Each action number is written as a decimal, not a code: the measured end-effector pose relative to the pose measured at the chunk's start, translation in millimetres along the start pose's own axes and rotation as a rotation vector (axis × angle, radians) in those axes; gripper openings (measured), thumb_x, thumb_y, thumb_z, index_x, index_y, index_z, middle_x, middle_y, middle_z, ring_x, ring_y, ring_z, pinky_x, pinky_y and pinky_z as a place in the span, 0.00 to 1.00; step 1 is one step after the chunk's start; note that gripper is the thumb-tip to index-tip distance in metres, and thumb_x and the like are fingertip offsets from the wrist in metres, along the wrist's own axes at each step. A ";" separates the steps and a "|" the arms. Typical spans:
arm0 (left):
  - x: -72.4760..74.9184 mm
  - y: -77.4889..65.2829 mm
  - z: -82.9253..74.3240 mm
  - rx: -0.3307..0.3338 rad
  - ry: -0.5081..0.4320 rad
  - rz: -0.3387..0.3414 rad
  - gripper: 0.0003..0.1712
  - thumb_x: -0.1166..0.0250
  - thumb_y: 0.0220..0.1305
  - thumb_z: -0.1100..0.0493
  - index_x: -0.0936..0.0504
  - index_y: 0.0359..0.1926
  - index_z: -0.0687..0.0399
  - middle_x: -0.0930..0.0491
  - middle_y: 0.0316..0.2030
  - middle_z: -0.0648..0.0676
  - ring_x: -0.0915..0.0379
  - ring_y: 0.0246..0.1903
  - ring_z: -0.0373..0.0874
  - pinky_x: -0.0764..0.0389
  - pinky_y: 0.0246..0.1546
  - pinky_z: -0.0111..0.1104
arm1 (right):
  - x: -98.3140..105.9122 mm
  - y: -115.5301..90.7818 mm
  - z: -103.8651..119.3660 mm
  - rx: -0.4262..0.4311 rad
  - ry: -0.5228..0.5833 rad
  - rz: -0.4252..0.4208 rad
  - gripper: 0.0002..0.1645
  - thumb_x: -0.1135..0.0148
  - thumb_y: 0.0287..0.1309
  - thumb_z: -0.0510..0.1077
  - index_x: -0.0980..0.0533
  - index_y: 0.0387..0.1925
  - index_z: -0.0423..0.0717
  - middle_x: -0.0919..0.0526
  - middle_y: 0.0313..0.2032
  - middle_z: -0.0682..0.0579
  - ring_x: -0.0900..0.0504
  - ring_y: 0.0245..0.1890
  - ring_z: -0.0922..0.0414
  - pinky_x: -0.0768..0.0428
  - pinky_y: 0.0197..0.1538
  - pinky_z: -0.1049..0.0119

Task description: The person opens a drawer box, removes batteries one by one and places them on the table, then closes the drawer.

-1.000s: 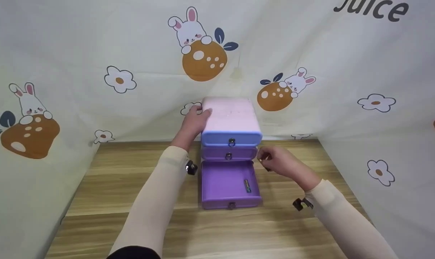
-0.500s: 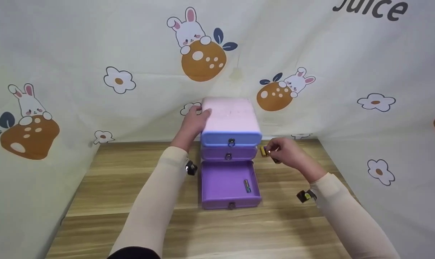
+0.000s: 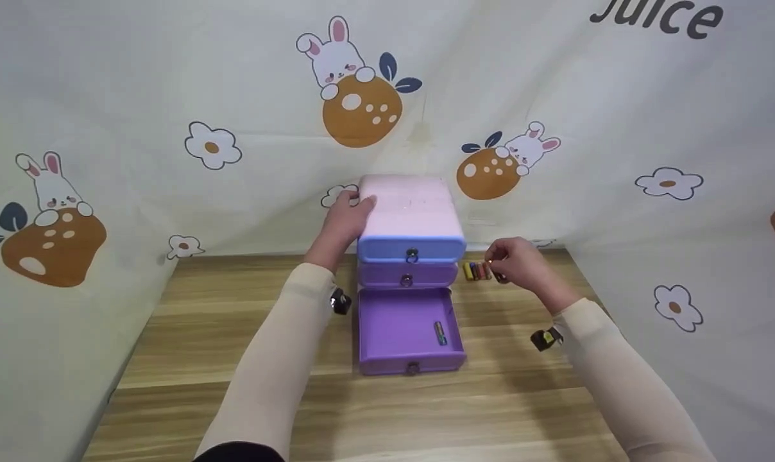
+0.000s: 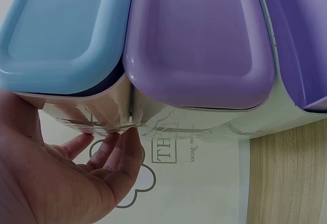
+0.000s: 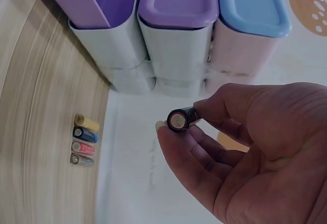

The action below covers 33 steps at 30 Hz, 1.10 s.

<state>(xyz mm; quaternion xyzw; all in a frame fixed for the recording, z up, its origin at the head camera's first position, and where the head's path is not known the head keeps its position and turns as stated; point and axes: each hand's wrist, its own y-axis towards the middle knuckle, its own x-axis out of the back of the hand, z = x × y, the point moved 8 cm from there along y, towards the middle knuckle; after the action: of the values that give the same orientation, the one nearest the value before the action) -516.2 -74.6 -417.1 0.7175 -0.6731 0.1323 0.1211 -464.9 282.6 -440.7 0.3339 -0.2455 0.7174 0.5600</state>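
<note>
A small drawer cabinet [image 3: 410,205] has a pink top, a blue drawer, a purple drawer, and a bottom purple drawer [image 3: 394,321] pulled out. One battery [image 3: 440,333] lies in that drawer. My left hand [image 3: 346,221] rests against the cabinet's upper left side; in the left wrist view its fingertips [image 4: 134,134] touch the side wall. Right of the cabinet, my right hand [image 3: 519,262] pinches a dark battery [image 5: 179,120] between thumb and finger, end toward the right wrist camera. Several batteries [image 5: 83,146], yellow, blue, red and greyish, lie in a row on the table near it.
The cabinet stands on a wood-grain table [image 3: 233,359] close to the back. A pale cloth [image 3: 259,83] printed with rabbits, oranges and flowers hangs behind and along both sides.
My right hand has moved right and slightly back, away from the cabinet, uncovering the row of batteries it hid before. My left hand and the drawers have stayed put.
</note>
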 end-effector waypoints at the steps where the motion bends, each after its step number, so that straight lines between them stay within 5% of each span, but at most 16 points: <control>1: 0.0 -0.3 -0.2 0.001 -0.003 0.002 0.40 0.41 0.83 0.38 0.33 0.80 0.59 0.30 0.77 0.66 0.32 0.74 0.59 0.28 0.74 0.50 | 0.3 1.0 -1.7 -0.006 0.003 -0.002 0.05 0.37 0.69 0.31 0.16 0.40 0.37 0.14 0.33 0.46 0.17 0.28 0.56 0.15 0.31 0.65; 16: -0.1 -0.2 0.7 0.013 -0.005 0.007 0.40 0.41 0.82 0.37 0.33 0.80 0.57 0.30 0.77 0.65 0.32 0.74 0.58 0.28 0.74 0.50 | 6.3 16.6 -19.2 -0.067 -0.013 -0.028 0.06 0.36 0.72 0.33 0.17 0.45 0.34 0.12 0.40 0.39 0.14 0.32 0.54 0.10 0.36 0.61; 33: 0.3 3.6 3.4 -0.021 0.006 -0.017 0.40 0.41 0.82 0.37 0.32 0.79 0.59 0.29 0.76 0.66 0.32 0.74 0.59 0.29 0.74 0.49 | 12.1 29.5 -34.6 -0.104 0.033 -0.041 0.06 0.42 0.65 0.29 0.21 0.42 0.33 0.14 0.29 0.44 0.14 0.27 0.55 0.12 0.32 0.62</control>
<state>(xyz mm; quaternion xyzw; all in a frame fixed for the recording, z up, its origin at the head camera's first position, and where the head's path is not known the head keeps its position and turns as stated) -519.7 -76.2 -420.2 0.7216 -0.6678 0.1264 0.1316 -502.4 308.1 -453.7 0.2974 -0.2661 0.6976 0.5950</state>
